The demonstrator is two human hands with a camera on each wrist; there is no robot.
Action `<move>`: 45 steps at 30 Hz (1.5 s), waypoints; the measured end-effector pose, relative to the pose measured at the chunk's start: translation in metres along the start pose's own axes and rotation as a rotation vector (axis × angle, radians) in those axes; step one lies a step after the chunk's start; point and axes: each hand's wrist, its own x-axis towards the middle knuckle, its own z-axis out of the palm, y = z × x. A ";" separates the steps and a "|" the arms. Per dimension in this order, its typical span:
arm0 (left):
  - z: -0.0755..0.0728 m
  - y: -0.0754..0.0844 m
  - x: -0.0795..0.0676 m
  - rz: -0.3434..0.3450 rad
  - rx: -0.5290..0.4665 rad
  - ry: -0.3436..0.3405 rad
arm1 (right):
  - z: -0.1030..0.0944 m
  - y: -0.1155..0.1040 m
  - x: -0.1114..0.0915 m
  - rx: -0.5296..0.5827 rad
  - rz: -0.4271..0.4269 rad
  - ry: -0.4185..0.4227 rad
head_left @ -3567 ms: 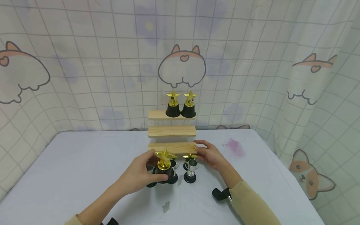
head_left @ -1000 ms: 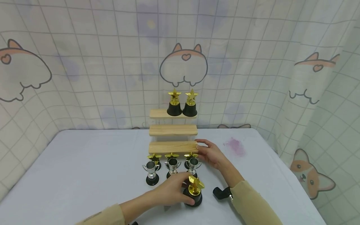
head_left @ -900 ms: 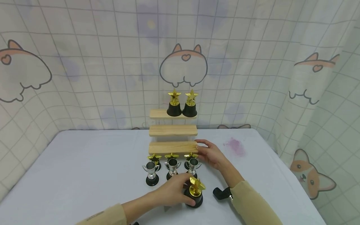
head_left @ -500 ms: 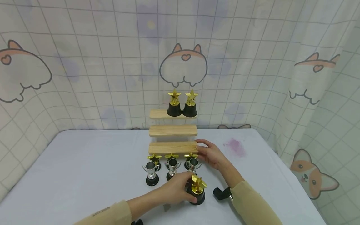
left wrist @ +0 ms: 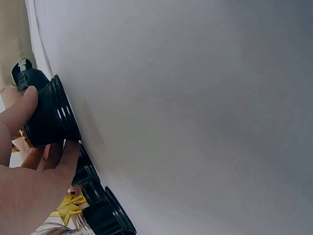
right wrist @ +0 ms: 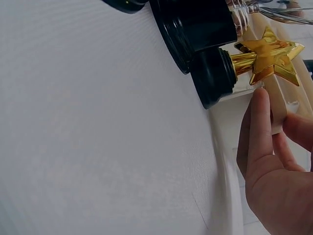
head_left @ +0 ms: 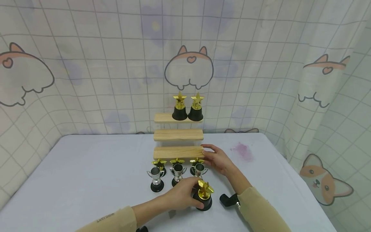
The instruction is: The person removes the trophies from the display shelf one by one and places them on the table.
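Note:
My left hand [head_left: 181,195] grips the black base of a gold star trophy [head_left: 205,190], thumb in front, fingers behind. In the left wrist view that trophy's base [left wrist: 51,115] is at or close to the tabletop; I cannot tell if it touches. My right hand [head_left: 217,162] holds the right end of the lowest wooden step [head_left: 177,152] of a three-step stand, thumb and fingers either side of it in the right wrist view. Just before the stand, several small gold star trophies [head_left: 159,163] stand behind silver cup trophies [head_left: 156,175]. The held trophy partly hides the rightmost cup.
Two gold star trophies [head_left: 195,111] stand side by side on the top step [head_left: 163,118]; the middle step [head_left: 178,134] bears nothing. A white cloth covers the table [head_left: 101,174]. A patterned curtain [head_left: 116,64] hangs behind and at the sides.
Since the oldest frame, my left hand has carried the star trophy right and nearer me, past the cups. Over the last second it has shifted slightly right. My right hand stays on the step.

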 end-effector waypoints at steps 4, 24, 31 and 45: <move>0.001 0.000 0.000 -0.010 0.014 0.020 | 0.000 0.000 0.000 0.005 -0.008 -0.009; 0.005 0.008 -0.010 -0.077 -0.033 0.110 | 0.000 -0.002 -0.001 0.009 -0.013 -0.016; 0.008 0.012 -0.011 -0.084 -0.025 0.170 | 0.001 0.000 0.000 0.015 0.008 0.009; 0.002 0.013 -0.024 -0.129 -0.078 0.200 | -0.001 0.002 0.001 0.032 -0.007 -0.017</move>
